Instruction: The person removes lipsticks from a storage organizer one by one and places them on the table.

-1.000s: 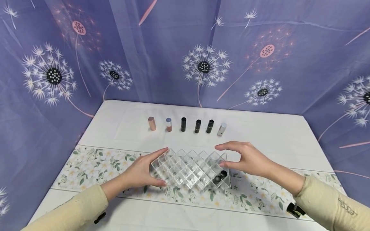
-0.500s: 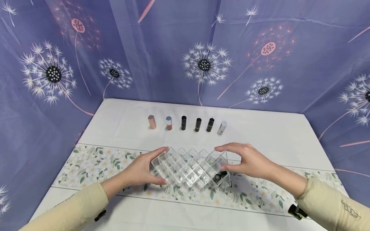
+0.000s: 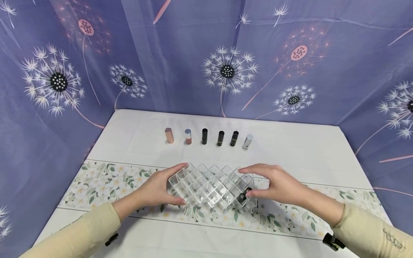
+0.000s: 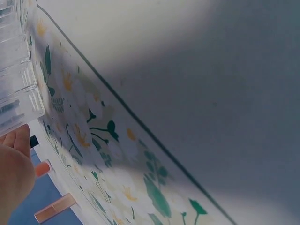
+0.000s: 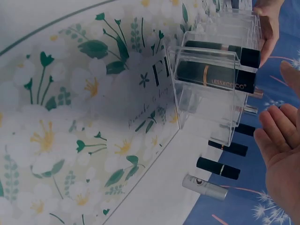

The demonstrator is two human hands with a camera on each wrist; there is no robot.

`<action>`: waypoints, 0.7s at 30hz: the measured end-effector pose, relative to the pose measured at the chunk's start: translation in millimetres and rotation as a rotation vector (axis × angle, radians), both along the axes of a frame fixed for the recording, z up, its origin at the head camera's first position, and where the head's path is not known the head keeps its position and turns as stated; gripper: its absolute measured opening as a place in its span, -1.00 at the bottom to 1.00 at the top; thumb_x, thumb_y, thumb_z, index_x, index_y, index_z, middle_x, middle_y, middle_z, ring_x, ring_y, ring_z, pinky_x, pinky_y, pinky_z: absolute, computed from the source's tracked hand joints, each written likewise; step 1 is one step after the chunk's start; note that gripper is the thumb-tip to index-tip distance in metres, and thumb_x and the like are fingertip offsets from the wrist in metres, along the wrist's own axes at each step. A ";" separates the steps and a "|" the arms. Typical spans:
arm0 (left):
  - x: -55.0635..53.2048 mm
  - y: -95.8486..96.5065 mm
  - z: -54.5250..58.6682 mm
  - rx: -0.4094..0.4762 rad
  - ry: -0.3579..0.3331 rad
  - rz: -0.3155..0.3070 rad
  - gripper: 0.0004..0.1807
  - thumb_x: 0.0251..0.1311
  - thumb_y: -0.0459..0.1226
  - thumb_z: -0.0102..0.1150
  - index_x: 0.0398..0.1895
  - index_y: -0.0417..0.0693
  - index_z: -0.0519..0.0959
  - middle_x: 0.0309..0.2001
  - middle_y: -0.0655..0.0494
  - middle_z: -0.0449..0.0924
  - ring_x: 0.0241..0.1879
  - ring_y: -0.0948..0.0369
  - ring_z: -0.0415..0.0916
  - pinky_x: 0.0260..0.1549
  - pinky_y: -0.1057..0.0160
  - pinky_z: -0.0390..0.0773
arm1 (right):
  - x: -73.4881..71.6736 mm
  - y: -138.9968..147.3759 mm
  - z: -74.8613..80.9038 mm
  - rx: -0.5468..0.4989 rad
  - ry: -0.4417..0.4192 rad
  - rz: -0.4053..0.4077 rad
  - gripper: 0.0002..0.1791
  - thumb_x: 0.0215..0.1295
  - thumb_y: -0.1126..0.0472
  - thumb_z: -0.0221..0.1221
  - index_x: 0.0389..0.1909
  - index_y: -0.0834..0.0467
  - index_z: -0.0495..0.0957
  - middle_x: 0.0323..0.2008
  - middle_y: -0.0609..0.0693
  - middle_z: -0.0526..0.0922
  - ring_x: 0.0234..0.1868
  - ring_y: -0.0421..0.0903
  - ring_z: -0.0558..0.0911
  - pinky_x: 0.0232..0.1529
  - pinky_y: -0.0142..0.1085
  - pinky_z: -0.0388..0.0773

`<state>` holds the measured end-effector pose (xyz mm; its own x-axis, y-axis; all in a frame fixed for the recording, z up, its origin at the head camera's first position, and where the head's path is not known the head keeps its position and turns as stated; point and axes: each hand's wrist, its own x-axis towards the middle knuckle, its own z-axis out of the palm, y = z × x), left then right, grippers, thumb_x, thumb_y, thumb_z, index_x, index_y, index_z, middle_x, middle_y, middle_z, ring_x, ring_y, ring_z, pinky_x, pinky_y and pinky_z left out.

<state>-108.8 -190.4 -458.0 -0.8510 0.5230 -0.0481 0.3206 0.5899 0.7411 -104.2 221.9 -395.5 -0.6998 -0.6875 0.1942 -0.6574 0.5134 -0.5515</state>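
Observation:
A clear acrylic lipstick organizer (image 3: pixel 209 188) with diamond-shaped compartments lies across the floral strip in the head view. Its left end is gripped by my left hand (image 3: pixel 156 188), fingers on the far side and thumb at the near side. My right hand (image 3: pixel 280 183) hovers over the right end, thumb and fingers spread apart. Two black lipsticks (image 3: pixel 242 197) stand in compartments there, partly covered by the thumb. In the right wrist view, one black lipstick (image 5: pixel 211 75) shows a gold band and lettering, and the right hand's fingers are apart from it.
Behind the organizer several lipsticks stand in a row: a rose-gold one (image 3: pixel 169 135), a pink one with a silver cap (image 3: pixel 188 137), black ones (image 3: pixel 204 136) and a silver one (image 3: pixel 247 142). A purple dandelion-print curtain (image 3: pixel 180 57) encloses the white table (image 3: pixel 135 136).
My right hand has come slightly nearer to the body, its thumb now over the two black lipsticks. The left hand keeps its grip on the organizer. The view has tilted slightly.

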 end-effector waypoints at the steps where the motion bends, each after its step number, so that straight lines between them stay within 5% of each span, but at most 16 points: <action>1: 0.1 -0.1 0.0 0.000 0.000 0.000 0.30 -0.17 0.16 0.74 0.70 0.17 0.24 0.56 0.00 0.40 0.47 -0.18 0.42 0.41 -0.35 0.41 | 1.0 -0.4 -0.6 -0.002 -0.003 0.002 -0.30 0.21 0.09 0.57 0.38 0.04 0.61 0.28 -0.11 0.71 0.26 -0.02 0.70 0.24 0.01 0.69; 21: -0.6 -0.2 -1.7 0.004 0.014 -0.012 0.30 -0.15 0.18 0.73 0.70 0.11 0.24 0.57 0.02 0.38 0.48 -0.16 0.41 0.42 -0.32 0.41 | 14.6 -7.5 -15.3 -0.007 0.015 0.067 -0.36 0.17 0.20 0.58 0.30 0.07 0.66 0.21 -0.08 0.74 0.18 -0.01 0.74 0.13 -0.03 0.76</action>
<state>-109.5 -190.6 -459.6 -0.8455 0.5329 -0.0346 0.3375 0.5833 0.7388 -89.6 214.4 -410.8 -0.6494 -0.7310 0.2094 -0.6982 0.4641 -0.5450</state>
